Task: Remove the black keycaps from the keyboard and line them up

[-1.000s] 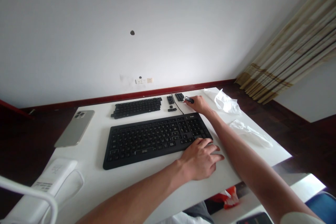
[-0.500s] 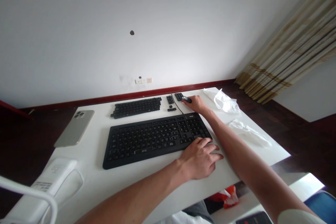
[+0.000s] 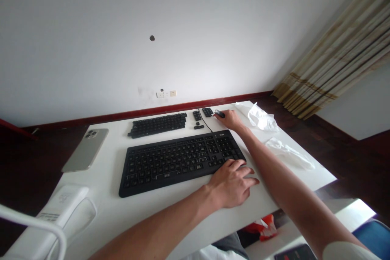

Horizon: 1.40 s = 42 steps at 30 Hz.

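Observation:
A black keyboard (image 3: 183, 160) lies on the white desk, its key sockets showing dark with pale marks. My left hand (image 3: 233, 185) rests at its right front corner with the fingers spread, thumb side near the desk edge. Reaching past the keyboard's far right end, my right hand (image 3: 230, 118) is closed on a small black-and-silver tool (image 3: 219, 113); its exact kind is too small to make out. Just left of the tool sits a block of black keycaps (image 3: 207, 112). More loose keycaps (image 3: 196, 115) lie beside it, and a large set of keycaps (image 3: 158, 124) is laid out in rows behind the keyboard.
A phone (image 3: 86, 150) lies at the left edge, with a white power strip (image 3: 62, 203) and cable nearer me. Crumpled white plastic bags (image 3: 260, 117) lie on the right. The keyboard's cord (image 3: 206, 122) runs back between the keycaps. Behind the desk stands a wall (image 3: 195, 48).
My right hand with the tool has shifted slightly right, away from the block of keycaps. My left hand stays in place.

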Available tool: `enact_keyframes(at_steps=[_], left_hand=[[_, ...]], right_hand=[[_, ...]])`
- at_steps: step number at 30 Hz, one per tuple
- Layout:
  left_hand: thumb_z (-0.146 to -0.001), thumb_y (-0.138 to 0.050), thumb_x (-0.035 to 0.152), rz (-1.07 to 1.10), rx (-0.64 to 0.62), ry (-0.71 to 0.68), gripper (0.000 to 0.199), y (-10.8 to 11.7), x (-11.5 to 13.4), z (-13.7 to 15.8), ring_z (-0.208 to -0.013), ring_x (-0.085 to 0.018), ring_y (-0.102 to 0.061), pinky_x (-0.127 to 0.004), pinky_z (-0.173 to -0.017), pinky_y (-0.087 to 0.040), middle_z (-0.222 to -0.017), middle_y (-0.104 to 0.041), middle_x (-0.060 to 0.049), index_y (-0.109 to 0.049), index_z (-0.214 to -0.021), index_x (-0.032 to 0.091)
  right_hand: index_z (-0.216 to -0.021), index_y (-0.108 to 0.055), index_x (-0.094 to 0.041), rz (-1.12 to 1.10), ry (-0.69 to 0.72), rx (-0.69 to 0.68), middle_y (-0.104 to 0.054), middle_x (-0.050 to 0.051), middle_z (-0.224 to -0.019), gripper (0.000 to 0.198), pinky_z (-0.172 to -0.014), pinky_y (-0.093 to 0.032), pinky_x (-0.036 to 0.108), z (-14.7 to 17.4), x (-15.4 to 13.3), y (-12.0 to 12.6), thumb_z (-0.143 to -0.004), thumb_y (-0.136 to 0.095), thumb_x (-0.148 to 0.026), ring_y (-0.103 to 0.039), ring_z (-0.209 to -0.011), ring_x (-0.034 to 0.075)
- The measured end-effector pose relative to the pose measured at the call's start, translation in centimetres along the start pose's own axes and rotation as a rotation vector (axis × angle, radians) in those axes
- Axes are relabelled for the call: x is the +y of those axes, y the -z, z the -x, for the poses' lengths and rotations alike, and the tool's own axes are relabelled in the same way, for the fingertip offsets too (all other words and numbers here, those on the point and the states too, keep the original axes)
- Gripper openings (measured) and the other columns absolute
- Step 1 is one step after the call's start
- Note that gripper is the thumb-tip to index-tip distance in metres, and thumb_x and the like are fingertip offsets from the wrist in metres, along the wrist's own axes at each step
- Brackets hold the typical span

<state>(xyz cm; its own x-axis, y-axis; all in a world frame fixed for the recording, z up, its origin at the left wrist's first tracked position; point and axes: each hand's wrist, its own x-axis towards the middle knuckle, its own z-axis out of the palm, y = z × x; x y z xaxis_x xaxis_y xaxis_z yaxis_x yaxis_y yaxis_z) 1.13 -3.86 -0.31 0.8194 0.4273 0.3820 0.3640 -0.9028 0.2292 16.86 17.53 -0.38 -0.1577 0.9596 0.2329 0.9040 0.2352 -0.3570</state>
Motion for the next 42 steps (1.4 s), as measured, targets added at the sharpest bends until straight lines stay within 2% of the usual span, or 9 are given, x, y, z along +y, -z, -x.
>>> enact_keyframes(at_steps=[8,18,25,30,33,36,38,42], left_hand=[[-0.103,-0.055,0.029,0.007,-0.002,0.0,0.028,0.0,0.0,0.0,-0.13,-0.026,-0.048,-0.04,-0.103,-0.041,-0.136,-0.064,0.0,-0.071,-0.125,0.026],[-0.103,-0.055,0.028,0.024,-0.004,0.006,0.028,-0.5,-0.1,0.1,-0.132,-0.026,-0.046,-0.041,-0.106,-0.04,-0.138,-0.062,0.0,-0.07,-0.126,0.025],[-0.104,-0.052,0.028,0.03,0.005,0.002,0.03,-0.7,-0.1,0.2,-0.133,-0.027,-0.046,-0.041,-0.108,-0.04,-0.137,-0.062,0.0,-0.07,-0.128,0.025],[-0.104,-0.053,0.029,0.022,0.001,-0.004,0.03,-0.8,-0.1,0.2,-0.134,-0.027,-0.046,-0.041,-0.109,-0.04,-0.138,-0.062,-0.001,-0.069,-0.129,0.025],[-0.104,-0.054,0.03,-0.009,-0.01,-0.021,0.031,-0.6,-0.1,0.2,-0.135,-0.028,-0.045,-0.042,-0.108,-0.04,-0.139,-0.062,-0.002,-0.069,-0.131,0.024],[-0.104,-0.054,0.029,-0.054,-0.017,-0.035,0.029,-0.1,0.2,0.2,-0.136,-0.03,-0.044,-0.042,-0.109,-0.041,-0.137,-0.064,-0.004,-0.07,-0.127,0.021],[-0.104,-0.053,0.028,-0.083,-0.013,-0.03,0.028,0.2,0.5,0.2,-0.135,-0.03,-0.045,-0.043,-0.109,-0.041,-0.134,-0.064,-0.005,-0.071,-0.124,0.02],[-0.102,-0.054,0.028,-0.146,0.025,0.092,0.035,0.6,1.3,0.1,-0.137,-0.037,-0.042,-0.05,-0.113,-0.039,-0.138,-0.06,-0.01,-0.066,-0.133,0.017]], right_hand=[[-0.081,-0.076,-0.017,0.043,0.015,-0.013,-0.072,0.009,-0.072,0.036,-0.061,-0.032,0.031,-0.3,-0.3,-0.5,-0.095,-0.063,-0.048,-0.061,-0.067,0.021],[-0.084,-0.078,-0.018,0.049,-0.009,-0.026,-0.073,0.009,-0.074,0.034,-0.061,-0.033,0.031,-0.8,-0.1,-1.0,-0.093,-0.064,-0.047,-0.067,-0.073,0.025],[-0.081,-0.078,-0.02,0.003,0.033,0.038,-0.072,0.008,-0.071,0.031,-0.064,-0.037,0.032,0.3,-0.9,0.7,-0.094,-0.064,-0.044,-0.066,-0.07,0.025],[-0.081,-0.077,-0.019,-0.094,-0.014,0.15,-0.069,0.006,-0.068,0.024,-0.066,-0.041,0.032,0.7,-1.4,3.0,-0.088,-0.069,-0.04,-0.065,-0.07,0.024],[-0.077,-0.073,-0.018,-0.384,-0.105,0.235,-0.06,0.002,-0.06,0.027,-0.057,-0.038,0.029,0.8,-2.4,4.9,-0.084,-0.073,-0.044,-0.056,-0.06,0.018],[-0.068,-0.057,-0.02,-0.976,-0.21,0.263,-0.039,-0.006,-0.053,0.035,-0.042,-0.023,0.025,1.8,-4.1,7.0,-0.084,-0.074,-0.047,-0.032,-0.045,0.009],[-0.064,-0.044,-0.022,-1.317,-0.268,0.218,-0.028,-0.009,-0.053,0.043,-0.038,-0.016,0.023,3.2,-5.4,8.1,-0.083,-0.076,-0.044,-0.02,-0.043,0.006],[-0.063,-0.035,-0.022,-1.601,-0.385,0.127,-0.025,-0.011,-0.053,0.052,-0.033,-0.016,0.018,7.3,-6.4,8.4,-0.083,-0.079,-0.039,-0.016,-0.042,0.004]])
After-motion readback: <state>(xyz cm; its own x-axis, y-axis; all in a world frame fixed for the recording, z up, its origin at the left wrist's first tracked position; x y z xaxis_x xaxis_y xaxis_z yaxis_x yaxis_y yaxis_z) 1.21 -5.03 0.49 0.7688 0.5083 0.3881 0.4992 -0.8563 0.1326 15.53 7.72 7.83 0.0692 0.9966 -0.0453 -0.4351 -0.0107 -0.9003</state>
